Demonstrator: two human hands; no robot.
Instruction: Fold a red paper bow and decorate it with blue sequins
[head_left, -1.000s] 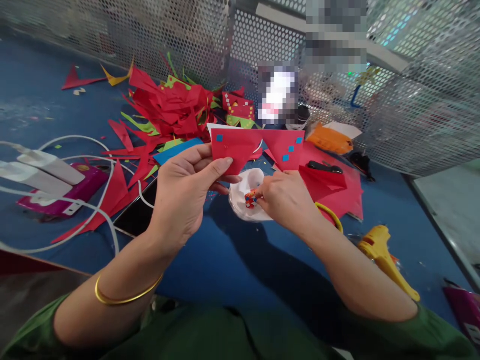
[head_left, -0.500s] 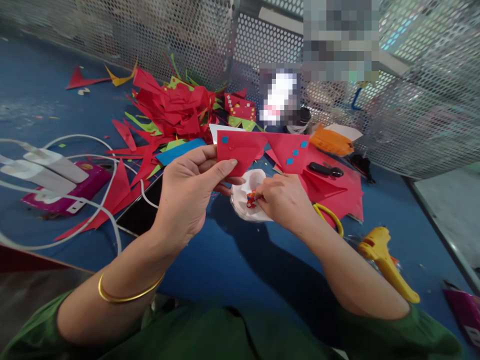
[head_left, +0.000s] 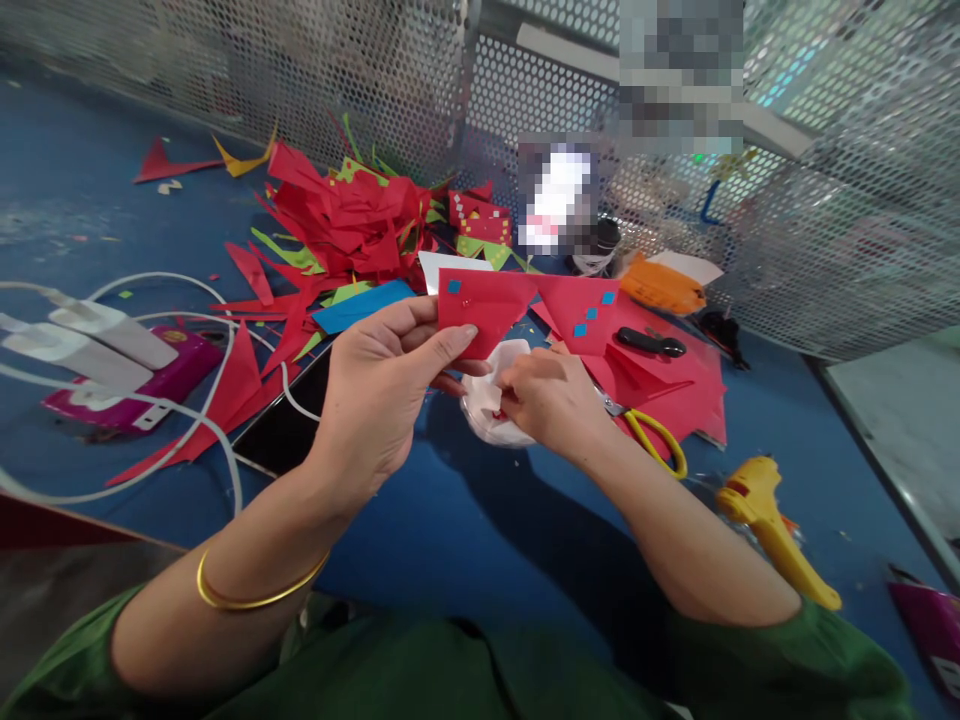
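Observation:
Between thumb and fingers, my left hand grips a red paper cutout by its left end. The cutout is held up, notched in the middle of its lower edge, with several small blue squares stuck on it. Just below it on the table sits a white container with rounded hollows and some red bits inside. My right hand is over the container's right side, fingers pinched together. Whatever the fingertips pinch is hidden from me.
Yellow-handled scissors and a yellow glue gun lie on the right. Behind are heaped red paper scraps. White cables cross a purple box at left. A perforated metal screen borders the table's back.
My right hand has shifted slightly left and covers most of the red bits in the container. The cutout stays almost still in my left hand. More of the scissors shows now.

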